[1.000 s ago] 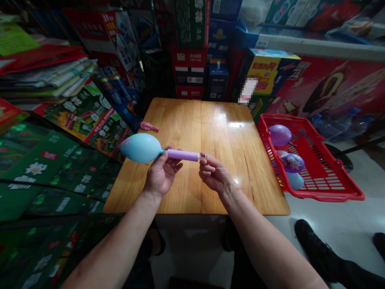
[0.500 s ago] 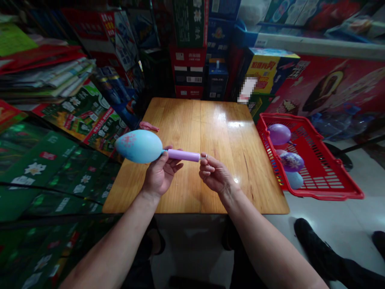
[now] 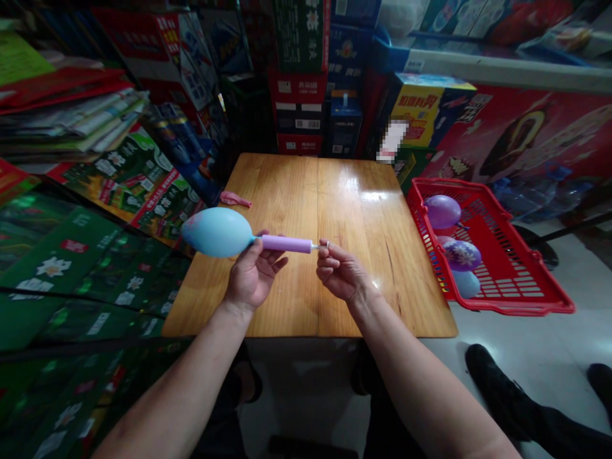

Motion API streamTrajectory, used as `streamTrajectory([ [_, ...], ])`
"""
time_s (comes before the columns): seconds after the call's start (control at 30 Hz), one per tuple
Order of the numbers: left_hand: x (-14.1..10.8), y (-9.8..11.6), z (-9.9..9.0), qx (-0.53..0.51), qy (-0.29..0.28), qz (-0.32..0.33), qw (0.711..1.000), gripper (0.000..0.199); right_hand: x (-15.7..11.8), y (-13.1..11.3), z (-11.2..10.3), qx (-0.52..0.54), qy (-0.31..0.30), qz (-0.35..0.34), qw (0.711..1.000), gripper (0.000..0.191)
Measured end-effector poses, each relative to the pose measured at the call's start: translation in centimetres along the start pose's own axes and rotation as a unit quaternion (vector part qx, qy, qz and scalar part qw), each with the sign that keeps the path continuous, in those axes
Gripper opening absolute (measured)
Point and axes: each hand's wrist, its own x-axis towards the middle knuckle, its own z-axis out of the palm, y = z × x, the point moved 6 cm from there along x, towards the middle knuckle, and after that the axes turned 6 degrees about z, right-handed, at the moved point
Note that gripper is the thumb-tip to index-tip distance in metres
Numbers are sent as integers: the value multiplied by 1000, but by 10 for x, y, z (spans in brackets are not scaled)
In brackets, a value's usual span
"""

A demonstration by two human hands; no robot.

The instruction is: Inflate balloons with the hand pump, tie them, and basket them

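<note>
"What's in the red basket (image 3: 502,223), beyond and right of the right fingers (image 3: 329,255)?"

"Two purple balloons (image 3: 443,211), a pale blue one (image 3: 466,284), another partly hidden."

"And the fingers?"

"Right ones pinch the handle (image 3: 327,245) of the lilac pump (image 3: 287,243); left fingers (image 3: 250,255) grip its other end, the blue balloon (image 3: 217,233) just left of them."

"Underneath?"

"Wooden bench (image 3: 354,223); a limp pink balloon (image 3: 234,199) beyond the left fingers, stacked cartons (image 3: 301,89) farther off."

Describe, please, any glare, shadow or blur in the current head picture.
Head view: glare whitens patches of the wooden table; head view: shadow dims the floor below it; head view: green boxes at far left look smeared, the blue balloon clearer.
</note>
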Motion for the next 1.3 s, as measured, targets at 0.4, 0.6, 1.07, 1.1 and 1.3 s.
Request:
streamTrajectory([
  [0.4,8,10,-9,-10,39,15,999,30,-7,-11,3,7,8,18,1000,9],
  [0.6,-2,-6,0,7,-9,-21,1000,34,-1,7,1,6,9,20,1000,4],
  [1.07,7,17,-9,1,38,32,999,30,-6,-11,1,17,14,-7,1000,6],
  [1.1,5,12,-7,3,24,19,1000,31,-4,-6,1,17,15,-3,1000,5],
  [1.3,-3,-10,1,8,-2,-18,1000,32,7,21,2,11,-2,30,999,6],
])
